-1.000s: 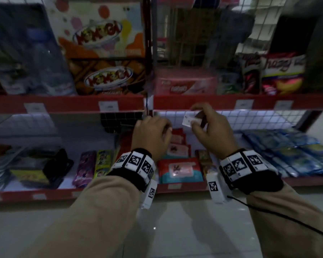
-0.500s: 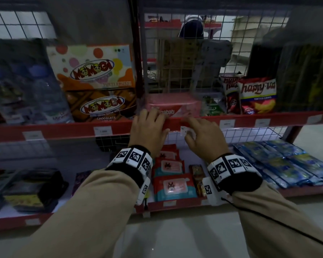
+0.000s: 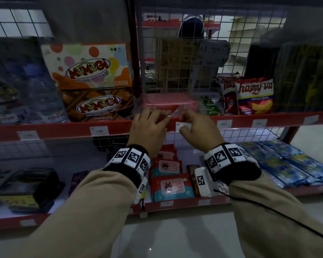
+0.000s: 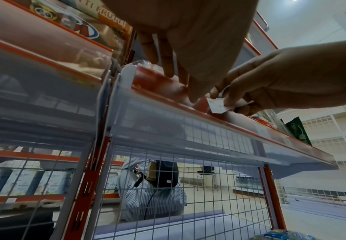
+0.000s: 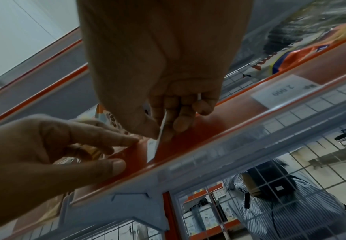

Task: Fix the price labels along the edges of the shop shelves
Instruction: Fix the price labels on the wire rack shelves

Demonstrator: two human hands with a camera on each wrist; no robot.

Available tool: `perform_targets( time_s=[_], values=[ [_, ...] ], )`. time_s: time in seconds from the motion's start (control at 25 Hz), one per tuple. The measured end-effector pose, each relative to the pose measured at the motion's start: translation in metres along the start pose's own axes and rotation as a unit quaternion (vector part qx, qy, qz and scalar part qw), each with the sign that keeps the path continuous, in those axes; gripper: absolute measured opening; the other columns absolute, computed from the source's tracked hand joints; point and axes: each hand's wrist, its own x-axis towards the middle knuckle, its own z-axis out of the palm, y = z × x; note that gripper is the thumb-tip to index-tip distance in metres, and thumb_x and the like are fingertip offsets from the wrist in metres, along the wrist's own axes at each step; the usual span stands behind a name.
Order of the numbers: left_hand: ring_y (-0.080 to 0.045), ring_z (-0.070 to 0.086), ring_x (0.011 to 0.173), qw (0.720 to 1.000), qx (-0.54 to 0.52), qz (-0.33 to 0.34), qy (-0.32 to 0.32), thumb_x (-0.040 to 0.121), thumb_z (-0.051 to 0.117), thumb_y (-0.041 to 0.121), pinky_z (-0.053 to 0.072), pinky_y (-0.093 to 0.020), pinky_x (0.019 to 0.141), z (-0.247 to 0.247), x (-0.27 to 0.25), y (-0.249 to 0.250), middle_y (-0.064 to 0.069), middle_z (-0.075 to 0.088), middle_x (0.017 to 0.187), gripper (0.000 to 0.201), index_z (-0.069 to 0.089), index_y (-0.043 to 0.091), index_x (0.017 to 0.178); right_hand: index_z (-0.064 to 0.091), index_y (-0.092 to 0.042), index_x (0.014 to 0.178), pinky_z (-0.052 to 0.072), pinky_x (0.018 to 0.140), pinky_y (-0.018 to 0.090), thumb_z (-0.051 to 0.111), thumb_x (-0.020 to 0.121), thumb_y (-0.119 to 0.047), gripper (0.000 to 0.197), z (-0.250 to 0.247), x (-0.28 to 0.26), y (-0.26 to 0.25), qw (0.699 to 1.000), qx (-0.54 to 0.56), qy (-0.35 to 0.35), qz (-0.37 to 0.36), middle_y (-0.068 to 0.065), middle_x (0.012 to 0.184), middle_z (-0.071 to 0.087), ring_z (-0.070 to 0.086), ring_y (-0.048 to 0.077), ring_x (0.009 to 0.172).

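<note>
A small white price label (image 3: 183, 126) lies against the red shelf edge strip (image 3: 241, 120), pinched between the thumb and fingers of my right hand (image 3: 184, 121). The right wrist view shows the label (image 5: 155, 147) edge-on, its lower end at the strip (image 5: 219, 129). My left hand (image 3: 161, 119) sits just left of it, fingers curled over the strip's top and thumb (image 5: 114, 165) on its front. In the left wrist view the label (image 4: 216, 106) shows between both hands. Other labels (image 3: 99, 130) (image 3: 224, 124) sit in the strip.
Momogi boxes (image 3: 91, 71) and a pink pack (image 3: 168, 105) stand on the shelf behind my hands, chips bags (image 3: 254, 95) to the right. Wet wipes packs (image 3: 170, 185) and blue packs (image 3: 287, 164) fill the lower shelf. A person (image 4: 151, 194) stands behind the wire mesh.
Both hands rose from below the shelf edge to the red strip. The right hand carried the label onto the strip, and the left hand took hold of the strip beside it.
</note>
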Motion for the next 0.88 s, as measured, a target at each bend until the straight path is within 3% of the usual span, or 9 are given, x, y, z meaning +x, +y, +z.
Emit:
perform_targets(
  time_s=[0.16, 0.24, 0.28, 0.36, 0.44, 0.56, 0.76, 0.88],
  values=[
    [-0.030, 0.055, 0.087, 1.000, -0.015, 0.005, 0.011, 0.078, 0.071, 0.013, 0.042, -0.038, 0.069, -0.003, 0.001, 0.000, -0.006, 0.063, 0.095, 0.019, 0.073, 0.014, 0.098, 0.058, -0.020, 0.099, 0.042, 0.063, 0.028, 0.060, 0.085, -0.019, 0.015, -0.012, 0.001, 0.004, 0.998, 0.052, -0.018, -0.015, -0.008, 0.072, 0.057, 0.051, 0.012, 0.064],
    [-0.031, 0.055, 0.084, 0.999, -0.031, -0.003, 0.008, 0.078, 0.072, 0.011, 0.043, -0.038, 0.066, -0.005, 0.003, 0.001, -0.008, 0.061, 0.089, 0.015, 0.074, 0.013, 0.093, 0.062, -0.019, 0.101, 0.039, 0.062, 0.014, 0.063, 0.086, -0.015, 0.015, -0.015, 0.001, 0.005, 0.993, 0.097, 0.053, -0.043, -0.012, 0.078, 0.057, 0.049, 0.000, 0.067],
    [-0.031, 0.054, 0.083, 0.999, -0.040, -0.008, 0.005, 0.079, 0.071, 0.012, 0.043, -0.038, 0.066, -0.005, 0.004, 0.001, -0.009, 0.060, 0.087, 0.014, 0.074, 0.012, 0.092, 0.064, -0.018, 0.101, 0.038, 0.064, 0.010, 0.063, 0.087, -0.014, 0.014, -0.015, 0.001, 0.005, 0.989, 0.104, 0.095, -0.054, -0.010, 0.083, 0.060, 0.051, 0.001, 0.071],
    [-0.030, 0.054, 0.084, 0.998, -0.056, -0.019, -0.003, 0.082, 0.067, 0.015, 0.042, -0.039, 0.069, -0.007, 0.004, 0.002, -0.008, 0.060, 0.089, 0.015, 0.072, 0.012, 0.095, 0.068, -0.014, 0.099, 0.043, 0.071, 0.017, 0.064, 0.088, -0.012, 0.012, -0.012, 0.003, 0.004, 0.985, 0.089, 0.130, -0.065, -0.001, 0.090, 0.067, 0.057, 0.009, 0.079],
    [-0.028, 0.054, 0.091, 0.997, -0.066, -0.035, -0.023, 0.086, 0.062, 0.023, 0.040, -0.039, 0.076, -0.008, 0.003, 0.003, -0.006, 0.061, 0.096, 0.024, 0.067, 0.014, 0.107, 0.069, -0.013, 0.100, 0.049, 0.076, 0.030, 0.061, 0.089, -0.010, 0.014, -0.007, 0.006, 0.004, 0.991, 0.066, 0.104, -0.059, 0.004, 0.095, 0.069, 0.062, 0.018, 0.085],
    [-0.025, 0.052, 0.099, 0.994, -0.083, -0.055, -0.042, 0.089, 0.056, 0.031, 0.037, -0.038, 0.083, -0.008, 0.006, 0.004, -0.002, 0.060, 0.104, 0.035, 0.057, 0.017, 0.121, 0.069, -0.014, 0.101, 0.051, 0.079, 0.037, 0.057, 0.089, -0.007, 0.018, -0.004, 0.007, 0.004, 0.993, 0.066, 0.075, -0.069, 0.006, 0.096, 0.069, 0.062, 0.023, 0.090],
    [-0.022, 0.050, 0.103, 0.993, -0.084, -0.066, -0.058, 0.090, 0.054, 0.035, 0.033, -0.037, 0.086, -0.005, 0.008, 0.005, 0.001, 0.058, 0.108, 0.034, 0.054, 0.022, 0.122, 0.071, -0.012, 0.097, 0.046, 0.082, 0.040, 0.057, 0.087, -0.004, 0.020, -0.006, 0.009, 0.001, 0.985, 0.041, 0.117, -0.121, 0.007, 0.096, 0.065, 0.057, 0.026, 0.092],
    [-0.024, 0.050, 0.103, 0.993, -0.069, -0.066, -0.068, 0.090, 0.054, 0.031, 0.032, -0.037, 0.085, -0.004, 0.008, 0.005, -0.001, 0.057, 0.109, 0.030, 0.057, 0.021, 0.118, 0.071, -0.017, 0.098, 0.043, 0.089, 0.046, 0.059, 0.087, -0.008, 0.019, -0.007, 0.009, 0.002, 0.989, 0.024, 0.072, -0.126, 0.000, 0.097, 0.068, 0.055, 0.023, 0.095]
  ],
)
